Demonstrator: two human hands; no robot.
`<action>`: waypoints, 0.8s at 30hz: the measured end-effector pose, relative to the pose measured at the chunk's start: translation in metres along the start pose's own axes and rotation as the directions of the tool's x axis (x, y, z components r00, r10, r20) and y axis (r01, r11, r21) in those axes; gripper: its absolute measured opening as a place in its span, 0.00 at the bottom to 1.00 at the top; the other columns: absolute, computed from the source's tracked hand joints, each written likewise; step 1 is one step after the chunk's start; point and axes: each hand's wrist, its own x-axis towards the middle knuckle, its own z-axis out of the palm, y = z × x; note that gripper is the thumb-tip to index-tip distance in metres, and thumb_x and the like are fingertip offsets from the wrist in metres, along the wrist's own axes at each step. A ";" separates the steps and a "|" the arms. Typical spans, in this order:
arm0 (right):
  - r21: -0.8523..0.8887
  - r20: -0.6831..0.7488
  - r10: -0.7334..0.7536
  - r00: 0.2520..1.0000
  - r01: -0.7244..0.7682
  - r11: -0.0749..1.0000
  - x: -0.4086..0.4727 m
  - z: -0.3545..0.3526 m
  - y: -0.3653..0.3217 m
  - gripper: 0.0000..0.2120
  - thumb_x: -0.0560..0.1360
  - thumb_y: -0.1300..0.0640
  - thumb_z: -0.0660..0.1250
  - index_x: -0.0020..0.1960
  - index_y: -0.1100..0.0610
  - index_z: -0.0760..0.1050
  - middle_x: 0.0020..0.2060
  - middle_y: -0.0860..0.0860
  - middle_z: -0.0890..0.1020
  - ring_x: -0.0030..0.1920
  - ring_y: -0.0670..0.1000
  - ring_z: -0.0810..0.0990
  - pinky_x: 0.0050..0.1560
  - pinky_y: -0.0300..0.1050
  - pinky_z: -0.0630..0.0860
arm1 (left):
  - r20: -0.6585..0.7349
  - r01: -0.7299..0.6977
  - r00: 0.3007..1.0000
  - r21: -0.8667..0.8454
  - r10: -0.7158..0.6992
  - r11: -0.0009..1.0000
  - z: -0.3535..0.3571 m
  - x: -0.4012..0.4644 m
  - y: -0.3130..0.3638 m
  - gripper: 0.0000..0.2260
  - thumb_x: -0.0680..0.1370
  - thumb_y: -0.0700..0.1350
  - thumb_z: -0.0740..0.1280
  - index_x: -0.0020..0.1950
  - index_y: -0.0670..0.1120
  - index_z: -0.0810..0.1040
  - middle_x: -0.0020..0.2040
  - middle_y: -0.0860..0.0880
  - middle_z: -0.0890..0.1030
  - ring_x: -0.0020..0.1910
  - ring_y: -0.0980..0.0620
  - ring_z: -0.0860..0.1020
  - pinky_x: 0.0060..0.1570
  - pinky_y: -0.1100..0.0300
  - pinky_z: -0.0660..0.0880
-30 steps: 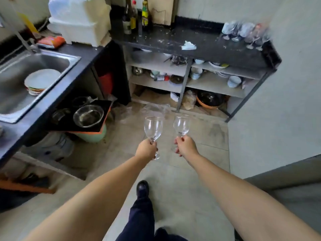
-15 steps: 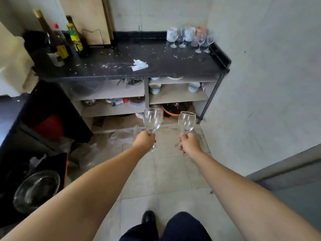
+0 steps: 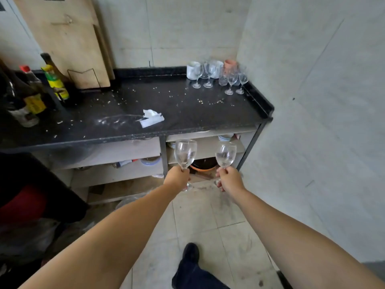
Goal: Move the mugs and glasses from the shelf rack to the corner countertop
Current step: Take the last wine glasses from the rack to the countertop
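Fingers (image 3: pixel 180 171) of the left hand (image 3: pixel 177 177) are curled tight around the stem of a clear, empty stemmed wine glass (image 3: pixel 185 153), held upright with its round foot showing below the fist. The right hand (image 3: pixel 229 178) grips a second clear stemmed wine glass (image 3: pixel 225 156) the same way, by the stem, bowl up. Both glasses hang in the air side by side but apart, in front of the open shelves under the black speckled stone countertop (image 3: pixel 166 109), lower than its front edge. At the far right corner of that countertop, against the wall, stands a cluster of clear stemmed glasses (image 3: pixel 229 80) with white mugs (image 3: pixel 192 69) and a pink cup (image 3: pixel 230 64) behind them. A crumpled white paper scrap (image 3: pixel 151 118) lies near the middle of the top, and dark sauce bottles (image 3: pixel 31 94) stand at its left end beside a pale wooden board (image 3: pixel 68 38) leaning on the wall.
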 end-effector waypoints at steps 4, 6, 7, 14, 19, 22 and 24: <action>-0.048 0.008 0.006 1.000 -0.006 0.999 0.077 -0.002 -0.041 0.09 0.80 0.58 0.54 0.48 0.59 0.72 0.39 0.51 0.77 0.26 0.48 0.73 0.22 0.38 0.67 | -0.024 -0.027 0.999 -0.014 0.027 1.000 -0.008 0.070 0.043 0.12 0.79 0.41 0.57 0.37 0.42 0.72 0.34 0.46 0.76 0.30 0.49 0.74 0.32 0.62 0.74; -0.065 0.025 0.008 1.000 -0.006 0.998 0.106 -0.005 -0.061 0.10 0.79 0.58 0.54 0.46 0.59 0.72 0.34 0.52 0.76 0.27 0.49 0.73 0.24 0.39 0.67 | -0.040 -0.012 0.999 -0.007 0.011 1.000 -0.015 0.099 0.063 0.10 0.79 0.41 0.57 0.42 0.41 0.74 0.36 0.48 0.77 0.33 0.49 0.75 0.34 0.60 0.73; -0.063 0.030 0.012 0.999 -0.010 0.998 0.126 -0.006 -0.071 0.10 0.78 0.58 0.54 0.45 0.59 0.72 0.33 0.52 0.76 0.28 0.49 0.73 0.25 0.40 0.67 | -0.045 -0.003 0.999 -0.024 0.001 1.000 -0.016 0.120 0.075 0.09 0.79 0.41 0.57 0.44 0.41 0.74 0.36 0.49 0.77 0.34 0.49 0.75 0.33 0.60 0.73; 0.007 0.036 0.025 0.999 -0.025 1.000 0.219 -0.003 -0.113 0.09 0.79 0.58 0.54 0.47 0.58 0.72 0.39 0.51 0.76 0.27 0.48 0.72 0.25 0.39 0.66 | -0.035 -0.006 0.999 -0.027 0.005 1.000 -0.022 0.208 0.132 0.14 0.80 0.42 0.57 0.36 0.44 0.73 0.33 0.50 0.76 0.30 0.51 0.73 0.33 0.61 0.71; 0.004 0.003 0.003 1.000 -0.003 1.000 0.297 0.004 -0.145 0.09 0.79 0.58 0.55 0.50 0.57 0.73 0.42 0.49 0.78 0.27 0.47 0.73 0.22 0.38 0.67 | -0.001 -0.009 1.000 -0.024 0.009 1.000 -0.023 0.282 0.168 0.08 0.80 0.42 0.58 0.47 0.42 0.74 0.42 0.47 0.79 0.36 0.47 0.75 0.48 0.53 0.76; 0.037 -0.023 0.034 0.999 -0.034 0.999 0.340 0.007 -0.163 0.08 0.79 0.58 0.56 0.50 0.57 0.73 0.42 0.49 0.78 0.28 0.47 0.73 0.22 0.37 0.68 | 0.017 -0.007 1.000 -0.016 0.007 1.000 -0.027 0.327 0.190 0.08 0.80 0.42 0.58 0.46 0.42 0.74 0.41 0.47 0.79 0.31 0.51 0.74 0.41 0.57 0.75; 0.047 -0.025 0.027 0.999 -0.026 0.999 0.370 0.006 -0.177 0.08 0.80 0.57 0.56 0.50 0.57 0.73 0.41 0.49 0.78 0.29 0.47 0.73 0.23 0.38 0.68 | 0.026 -0.021 0.999 -0.019 0.022 1.000 -0.030 0.357 0.209 0.08 0.80 0.42 0.58 0.45 0.42 0.75 0.38 0.48 0.78 0.29 0.53 0.73 0.34 0.61 0.72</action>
